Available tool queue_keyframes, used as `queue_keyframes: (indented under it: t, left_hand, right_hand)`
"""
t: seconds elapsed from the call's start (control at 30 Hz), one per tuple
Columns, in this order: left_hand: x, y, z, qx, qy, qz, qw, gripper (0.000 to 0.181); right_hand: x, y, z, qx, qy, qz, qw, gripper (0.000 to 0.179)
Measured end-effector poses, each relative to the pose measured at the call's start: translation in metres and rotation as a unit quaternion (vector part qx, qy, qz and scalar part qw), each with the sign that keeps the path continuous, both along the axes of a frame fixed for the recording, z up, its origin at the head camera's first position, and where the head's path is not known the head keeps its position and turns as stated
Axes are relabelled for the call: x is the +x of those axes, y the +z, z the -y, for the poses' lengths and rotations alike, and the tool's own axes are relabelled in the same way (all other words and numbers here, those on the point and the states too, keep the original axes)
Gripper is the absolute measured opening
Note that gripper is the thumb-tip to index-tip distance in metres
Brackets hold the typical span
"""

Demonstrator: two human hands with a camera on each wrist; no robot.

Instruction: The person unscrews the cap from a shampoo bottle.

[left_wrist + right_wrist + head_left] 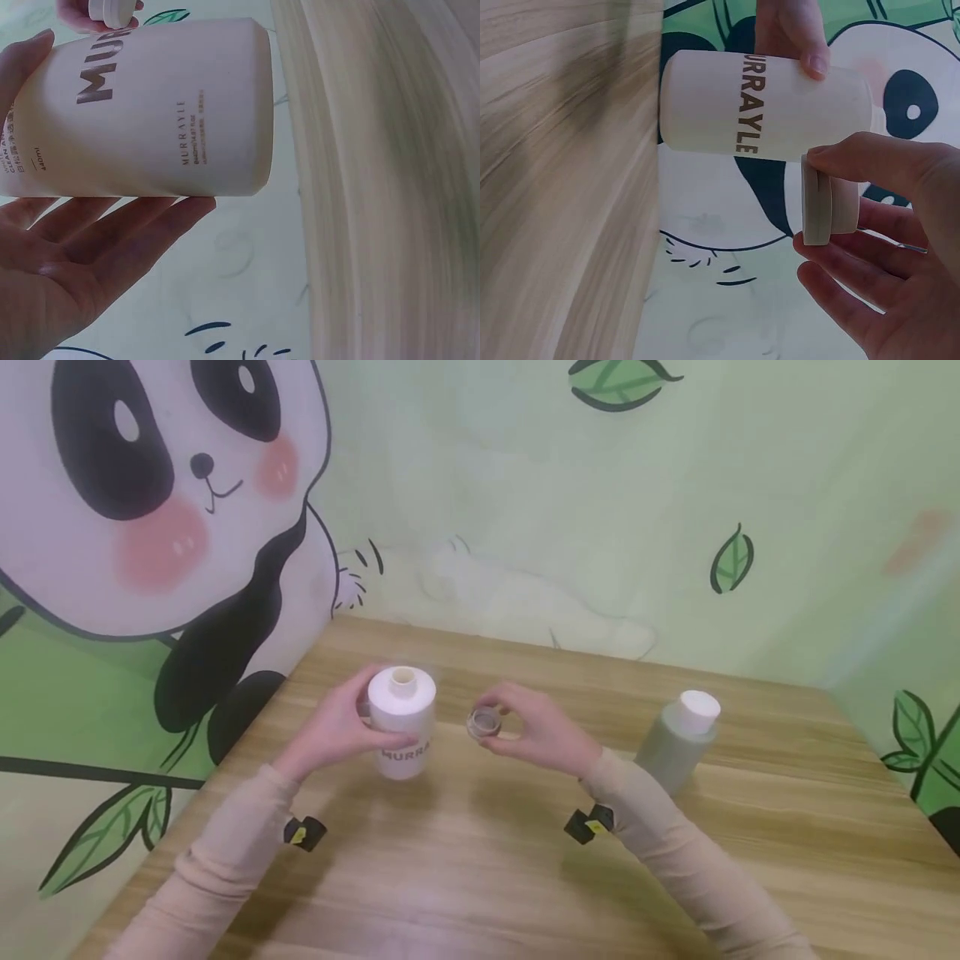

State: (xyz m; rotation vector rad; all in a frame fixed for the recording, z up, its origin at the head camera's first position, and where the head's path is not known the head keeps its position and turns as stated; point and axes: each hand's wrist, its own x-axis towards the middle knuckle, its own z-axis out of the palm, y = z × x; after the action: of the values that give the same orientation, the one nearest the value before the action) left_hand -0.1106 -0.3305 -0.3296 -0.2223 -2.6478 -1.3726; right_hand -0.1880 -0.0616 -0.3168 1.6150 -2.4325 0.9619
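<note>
My left hand (335,727) grips a white bottle (161,112) round its side, thumb on one side and fingers on the other. Brown "MURRAYLE" lettering runs across the upright bottle, and its narrow neck (403,680) is uncapped. Whether its base touches the table cannot be told. To the right of the bottle, apart from it in the head view, my right hand (546,732) pinches a pale cap (819,202) between thumb and fingers. The cap's hollow underside shows in the head view. Beyond my right forearm stands a grey-green bottle (672,750) with a white lid (699,711).
A wood-grain table (450,868) lies under both hands. Its back and left edges meet painted walls (525,527) with a panda and leaves. Small black devices sit at both wrists. The grey-green bottle is partly hidden by my right sleeve (667,835).
</note>
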Motion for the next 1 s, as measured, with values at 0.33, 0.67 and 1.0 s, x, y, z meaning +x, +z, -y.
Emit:
queue_keyframes:
  t: [0.33, 0.67, 1.0]
  left_hand:
    - [-0.004, -0.01, 0.004, -0.008, 0.016, 0.003, 0.9998, 0.08]
    - [-0.009, -0.027, 0.007, 0.009, 0.01, 0.025, 0.9996, 0.08]
    - [-0.009, -0.039, 0.012, 0.025, 0.013, 0.04, 0.9988, 0.083]
  right_hand:
    - [-0.004, -0.015, 0.011, 0.075, -0.015, 0.043, 0.9962, 0.038]
    - [-0.008, -0.04, 0.026, 0.109, -0.014, 0.051, 0.9926, 0.038]
    - [-0.005, -0.059, 0.027, 0.141, -0.017, 0.113, 0.9835, 0.034]
